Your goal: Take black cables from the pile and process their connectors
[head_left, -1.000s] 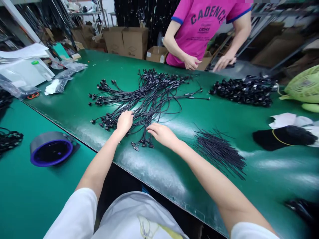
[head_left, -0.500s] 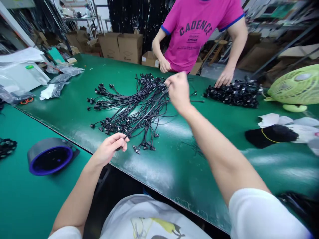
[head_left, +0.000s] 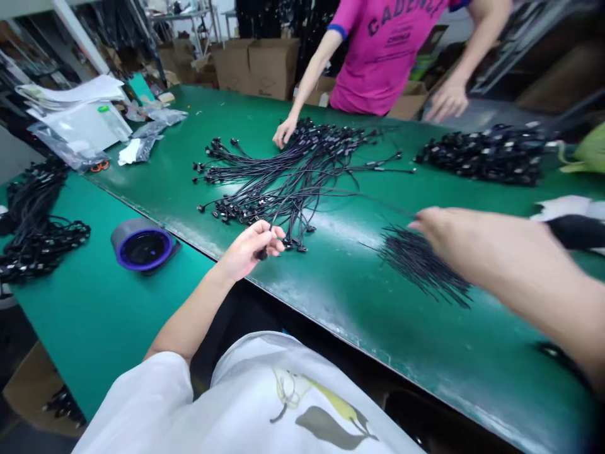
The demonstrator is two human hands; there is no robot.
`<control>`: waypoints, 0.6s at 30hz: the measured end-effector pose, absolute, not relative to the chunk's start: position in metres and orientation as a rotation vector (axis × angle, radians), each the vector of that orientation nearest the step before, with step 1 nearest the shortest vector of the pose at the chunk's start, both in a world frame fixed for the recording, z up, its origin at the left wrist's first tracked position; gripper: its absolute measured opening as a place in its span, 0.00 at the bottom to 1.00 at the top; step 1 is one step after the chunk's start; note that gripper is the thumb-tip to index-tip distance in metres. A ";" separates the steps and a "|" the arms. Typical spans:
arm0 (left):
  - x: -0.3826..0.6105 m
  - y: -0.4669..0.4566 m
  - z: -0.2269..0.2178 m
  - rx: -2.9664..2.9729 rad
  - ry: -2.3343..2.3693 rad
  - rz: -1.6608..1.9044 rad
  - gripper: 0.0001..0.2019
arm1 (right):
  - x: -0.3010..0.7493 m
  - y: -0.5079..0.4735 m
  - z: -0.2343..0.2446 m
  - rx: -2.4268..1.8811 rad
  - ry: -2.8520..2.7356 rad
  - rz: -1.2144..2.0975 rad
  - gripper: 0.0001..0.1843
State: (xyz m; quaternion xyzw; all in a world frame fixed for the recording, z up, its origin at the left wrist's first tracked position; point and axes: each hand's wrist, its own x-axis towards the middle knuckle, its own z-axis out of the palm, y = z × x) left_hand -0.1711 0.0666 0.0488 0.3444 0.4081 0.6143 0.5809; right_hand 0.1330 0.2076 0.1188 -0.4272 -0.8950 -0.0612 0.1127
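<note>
Curling inward, the fingers of the left hand [head_left: 249, 250] were closed on a black connector [head_left: 261, 254], held just in front of the cable heap [head_left: 326, 142] on the green table [head_left: 363, 287]. The blurred right hand [head_left: 456, 238] was held near thin black strips [head_left: 416, 260]; whether its fingers were closed could not be told.

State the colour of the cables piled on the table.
The cables are black, seen best in the head view.

Lettering on a pink T-shirt [head_left: 373, 75]
Dark capitals across its front read "CADENCE", clipped by the view's top edge; below stands a smaller, blurred "CHINA".
</note>
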 end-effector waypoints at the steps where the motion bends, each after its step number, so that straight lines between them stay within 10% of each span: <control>1: -0.163 0.069 0.047 0.849 0.970 1.402 0.15 | 0.137 0.193 0.111 -1.296 -2.693 -0.321 0.18; 10: -0.085 0.064 0.028 1.664 1.272 0.946 0.09 | 0.111 0.121 0.090 -0.938 -2.979 0.157 0.13; 18: -0.123 0.049 0.036 0.752 0.820 1.082 0.16 | 0.168 0.182 0.068 -1.047 -2.663 0.804 0.17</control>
